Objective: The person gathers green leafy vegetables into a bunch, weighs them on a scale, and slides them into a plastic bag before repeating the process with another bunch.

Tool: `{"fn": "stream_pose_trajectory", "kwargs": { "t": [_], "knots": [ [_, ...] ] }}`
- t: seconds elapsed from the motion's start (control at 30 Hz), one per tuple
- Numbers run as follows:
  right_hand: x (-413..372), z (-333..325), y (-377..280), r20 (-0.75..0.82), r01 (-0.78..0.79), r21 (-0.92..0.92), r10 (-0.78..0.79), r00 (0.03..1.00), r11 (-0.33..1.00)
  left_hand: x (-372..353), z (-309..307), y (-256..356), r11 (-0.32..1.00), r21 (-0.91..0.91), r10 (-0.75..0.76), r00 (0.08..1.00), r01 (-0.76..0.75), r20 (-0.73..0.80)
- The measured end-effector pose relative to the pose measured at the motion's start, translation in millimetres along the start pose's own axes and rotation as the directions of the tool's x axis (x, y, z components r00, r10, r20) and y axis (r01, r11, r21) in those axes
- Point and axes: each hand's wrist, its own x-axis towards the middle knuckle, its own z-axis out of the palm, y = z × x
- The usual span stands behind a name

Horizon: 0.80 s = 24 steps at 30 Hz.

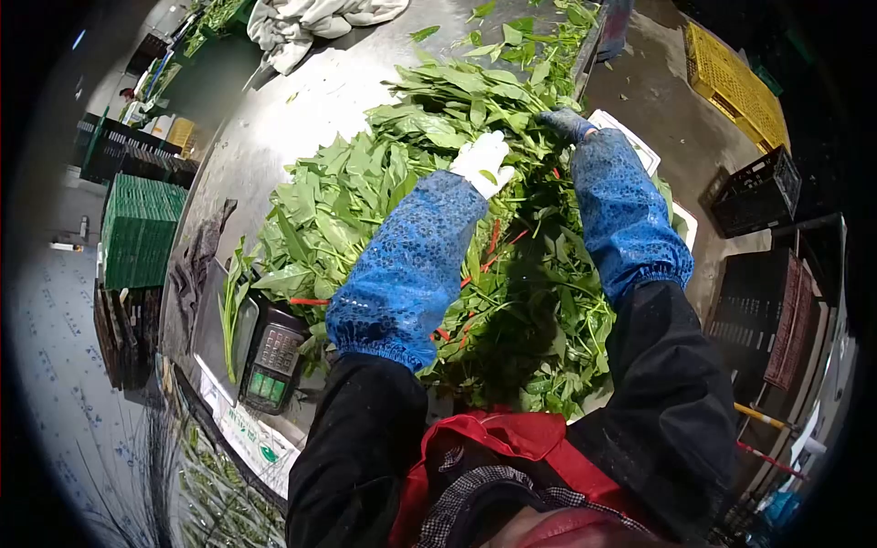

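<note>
My left hand, white-gloved, rests fingers-down on the heap of soft, pointed green leaves covering the dull steel table out to its right edge. My right hand, blue-gloved, sinks into the leaves just beside it. I cannot tell whether either grips.

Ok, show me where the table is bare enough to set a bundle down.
Bare steel table lies between the cloth at the far end and the greens, running down the left edge to the dark rag. The middle and right are buried in greens, with the left hand and right hand in them; the scale fills the near left corner.
</note>
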Motion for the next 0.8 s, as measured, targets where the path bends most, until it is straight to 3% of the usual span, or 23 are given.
{"fn": "stream_pose_trajectory", "kwargs": {
  "t": [0.07,0.13,0.2,0.27,0.3,0.37,0.4,0.47,0.5,0.6,0.67,0.7,0.8],
  "knots": [
    [-58.3,17.5,-48.4,-0.075,-0.161,-0.005,0.16,0.984,0.987,2.4,-4.0,3.3,1.0,-0.02,0.009,0.999,-0.01,-0.043],
    [-59.5,36.8,-43.4,-0.161,-0.036,-0.369,-0.026,0.987,0.929,6.8,-23.1,13.5,0.988,-0.062,-0.121,0.963,0.139,0.241],
    [-52.0,31.8,-43.6,-0.17,-0.046,-0.468,-0.039,0.985,0.883,3.8,-3.3,3.1,0.98,-0.131,-0.123,0.973,0.15,0.198],
    [-31.5,12.3,-34.0,-0.124,0.006,-0.377,-0.057,0.991,0.926,1.2,13.0,-3.5,0.998,-0.046,-0.034,0.999,0.034,-0.012],
    [-22.2,1.6,-28.7,-0.062,0.036,-0.304,-0.058,0.996,0.952,0.7,-1.1,2.4,0.991,-0.101,-0.075,0.995,0.082,0.072],
    [-16.2,-6.9,-23.7,0.0,0.05,-0.255,-0.051,0.999,0.966,1.7,0.8,1.6,0.994,-0.079,-0.068,0.995,0.073,0.07],
    [-40.6,-2.8,-45.2,-0.034,-0.04,-0.193,0.034,0.999,0.98,2.4,3.5,1.9,0.996,-0.062,-0.059,0.996,0.063,0.068],
    [-6.7,14.7,-8.6,-0.19,0.055,-0.422,-0.148,0.971,0.905,2.5,14.1,-1.7,0.995,-0.068,-0.063,0.997,0.067,0.048],
    [-7.6,25.7,-16.3,-0.37,-0.034,-0.393,-0.124,0.921,0.919,2.0,11.1,-1.3,0.995,-0.07,-0.065,0.997,0.068,0.038],
    [-26.7,-11.0,-47.5,-0.08,0.296,-0.352,-0.344,0.936,0.888,1.5,5.2,-1.4,0.993,-0.078,-0.083,0.99,0.092,0.115],
    [-95.5,-25.1,-105.9,-0.043,0.232,-0.065,-0.235,0.971,0.971,7.3,26.8,-9.9,0.99,-0.031,-0.131,0.977,0.138,0.168],
    [-101.2,-28.0,-107.0,-0.067,0.331,-0.222,-0.353,0.933,0.917,6.3,28.7,-11.5,0.989,-0.053,-0.126,0.978,0.136,0.164],
    [-129.1,-36.6,-108.1,-0.153,0.6,-0.075,-0.603,0.783,0.797,8.5,29.7,-17.1,0.985,-0.13,-0.093,0.978,0.118,0.185]
  ]
}}
